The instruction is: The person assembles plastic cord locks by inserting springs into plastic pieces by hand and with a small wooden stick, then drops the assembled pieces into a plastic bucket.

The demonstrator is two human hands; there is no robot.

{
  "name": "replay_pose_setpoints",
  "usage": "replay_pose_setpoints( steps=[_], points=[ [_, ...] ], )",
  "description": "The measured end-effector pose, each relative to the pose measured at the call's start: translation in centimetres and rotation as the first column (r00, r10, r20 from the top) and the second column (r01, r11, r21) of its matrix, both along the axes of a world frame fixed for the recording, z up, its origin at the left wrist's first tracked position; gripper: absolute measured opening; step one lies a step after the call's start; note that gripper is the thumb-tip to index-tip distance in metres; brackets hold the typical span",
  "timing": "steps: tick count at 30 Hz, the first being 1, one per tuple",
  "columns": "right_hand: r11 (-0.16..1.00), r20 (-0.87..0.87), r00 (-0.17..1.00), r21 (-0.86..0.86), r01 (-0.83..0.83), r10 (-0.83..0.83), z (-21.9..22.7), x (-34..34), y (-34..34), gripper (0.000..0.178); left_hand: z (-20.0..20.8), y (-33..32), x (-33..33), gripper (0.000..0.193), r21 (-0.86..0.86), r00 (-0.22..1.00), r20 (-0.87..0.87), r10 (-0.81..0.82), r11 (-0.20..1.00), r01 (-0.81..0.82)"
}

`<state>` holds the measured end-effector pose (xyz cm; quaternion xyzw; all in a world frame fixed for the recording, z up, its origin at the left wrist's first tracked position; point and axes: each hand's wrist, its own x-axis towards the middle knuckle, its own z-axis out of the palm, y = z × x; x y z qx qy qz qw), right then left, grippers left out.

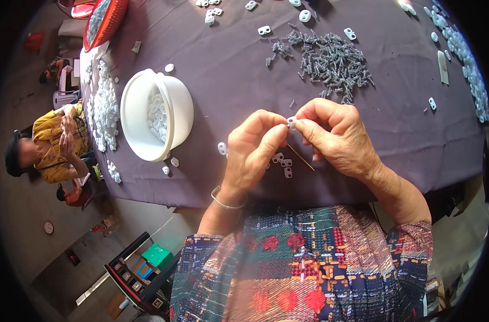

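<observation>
Over the table, my right hand [338, 137] pinches a small white plastic cord-lock piece [291, 122] with two dark holes. My left hand [255, 150] is closed too, its thumb and forefinger meeting at the left edge of the same piece. Whether a spring sits between those fingertips is too small to tell. A thin brown stick [301, 157] slants down from below the fingertips; what holds its upper end is hidden. Under my hands lie several similar white pieces [286, 163], and another white piece [222, 148] rests left of my left hand.
Small metal springs [336, 64] lie heaped beyond my hands. A white tub [183, 110] on its side holds white pieces. White parts [103, 107] are piled at left, pale parts [464, 59] along the right. A red basket [107, 27] stands far left. A person [56, 134] is beyond the left edge.
</observation>
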<state>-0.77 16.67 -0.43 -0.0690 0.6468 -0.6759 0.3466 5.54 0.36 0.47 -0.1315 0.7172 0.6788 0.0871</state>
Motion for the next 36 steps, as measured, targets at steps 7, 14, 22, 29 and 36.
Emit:
replay_pose_setpoints(
  steps=[7, 14, 22, 29, 36],
  points=[
    [0.999, -0.059, 0.998, 0.025, -0.02, 0.021, -0.1, 0.0, 0.1, 0.011, -0.3, 0.6, -0.2, 0.011, -0.128, 0.997, -0.074, 0.031, 0.991, -0.04],
    [1.0, 0.031, 0.999, 0.025, -0.017, 0.016, -0.1, 0.0, 0.1, 0.01, -0.9, 1.0, -0.1, 0.01, -0.198, 0.986, -0.16, 0.046, 0.977, -0.078],
    [0.999, 0.148, 0.989, -0.049, 0.013, -0.006, 0.3, -0.4, 0.1, 0.012, 0.1, 0.2, -0.1, 0.021, -0.031, 0.997, -0.047, 0.067, 0.997, -0.068],
    [0.999, 0.112, 0.994, -0.05, 0.012, -0.006, 0.4, -0.3, -0.1, 0.012, 0.7, -0.1, 0.0, 0.021, -0.076, 0.996, -0.049, 0.08, 0.994, -0.084],
    [0.999, 0.076, 0.997, -0.036, -0.002, 0.005, -0.2, -0.3, 0.3, 0.012, -0.6, 0.6, -0.7, 0.014, -0.2, 0.997, -0.079, 0.026, 0.979, -0.041]
  ],
)
